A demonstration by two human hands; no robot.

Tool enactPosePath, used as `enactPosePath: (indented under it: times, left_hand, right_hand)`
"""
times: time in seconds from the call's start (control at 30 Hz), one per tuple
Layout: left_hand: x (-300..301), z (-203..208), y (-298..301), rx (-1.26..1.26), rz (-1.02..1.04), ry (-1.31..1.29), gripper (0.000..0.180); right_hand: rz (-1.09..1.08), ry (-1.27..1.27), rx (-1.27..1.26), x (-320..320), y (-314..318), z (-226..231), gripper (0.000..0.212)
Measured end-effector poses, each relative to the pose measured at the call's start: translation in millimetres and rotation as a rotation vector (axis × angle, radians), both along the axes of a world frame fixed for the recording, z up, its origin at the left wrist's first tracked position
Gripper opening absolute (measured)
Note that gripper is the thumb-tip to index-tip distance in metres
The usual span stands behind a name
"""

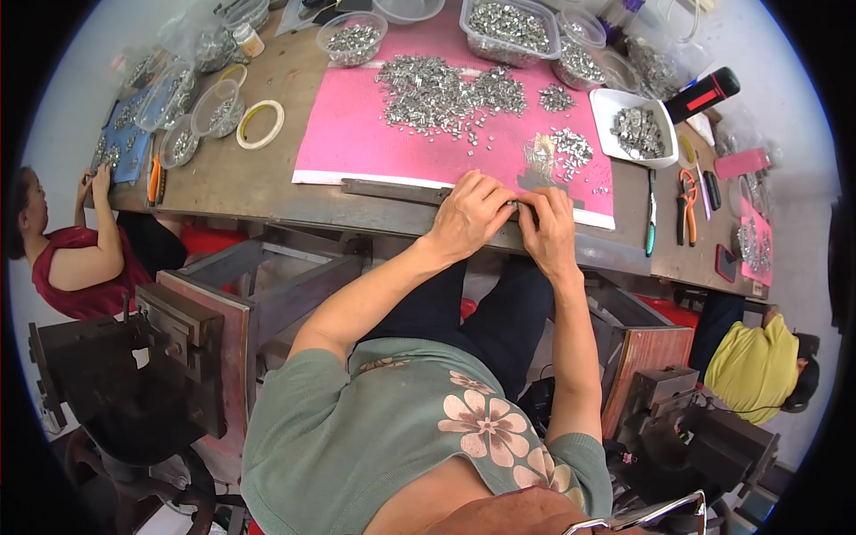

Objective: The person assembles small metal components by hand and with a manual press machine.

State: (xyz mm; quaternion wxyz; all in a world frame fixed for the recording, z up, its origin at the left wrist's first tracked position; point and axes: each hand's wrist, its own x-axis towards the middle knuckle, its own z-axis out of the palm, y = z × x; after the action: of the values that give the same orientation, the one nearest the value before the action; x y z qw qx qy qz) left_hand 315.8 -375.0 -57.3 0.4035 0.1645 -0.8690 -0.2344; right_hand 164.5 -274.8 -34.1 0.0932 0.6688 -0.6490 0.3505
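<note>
Over the front edge of the table, my left hand and my right hand meet with their fingertips pinched close together. Something small and dark sits between the fingertips, too small to name. A dark metal bar lies along the edge and runs under my left hand. Just beyond my right hand, a bundle of thin pins or wires rests on the pink mat. Beside it is a small pile of shiny metal pieces. A much larger heap of such pieces spreads farther back.
Around the mat stand a white tray, a clear tub and a round tub, all with metal parts. Pliers and a green-handled tool lie right. A tape roll lies left. One person works at each side.
</note>
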Motion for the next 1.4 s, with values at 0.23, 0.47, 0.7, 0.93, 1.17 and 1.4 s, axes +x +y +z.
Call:
enactPosePath:
  times: [0.23,0.47,0.7,0.93,1.17,1.4]
  left_hand:
    - [0.0,5.8,3.9,0.069,0.031,-0.050,0.020]
    - [0.2,1.8,0.7,0.057,0.016,-0.025,0.022]
    - [4.6,1.5,-4.1,0.081,-0.052,0.024,0.020]
    - [4.2,5.4,-4.5,0.045,-0.061,0.027,0.016]
    - [4.6,6.3,-4.1,0.059,-0.056,0.023,0.015]
    - [4.4,2.9,-4.5,0.056,-0.062,0.011,0.017]
  right_hand:
    - [0.037,-0.060,0.076,-3.7,0.3,5.0,0.016]
    - [0.035,0.108,0.073,0.1,1.5,6.0,0.020]
    - [0.029,-0.107,0.058,1.0,2.2,2.5,0.019]
    - [-0.022,-0.153,0.006,8.6,2.2,-5.0,0.019]
    - [-0.042,-0.162,-0.026,11.1,3.5,-10.0,0.020]
    - [-0.070,-0.160,-0.057,15.5,3.0,-14.4,0.019]
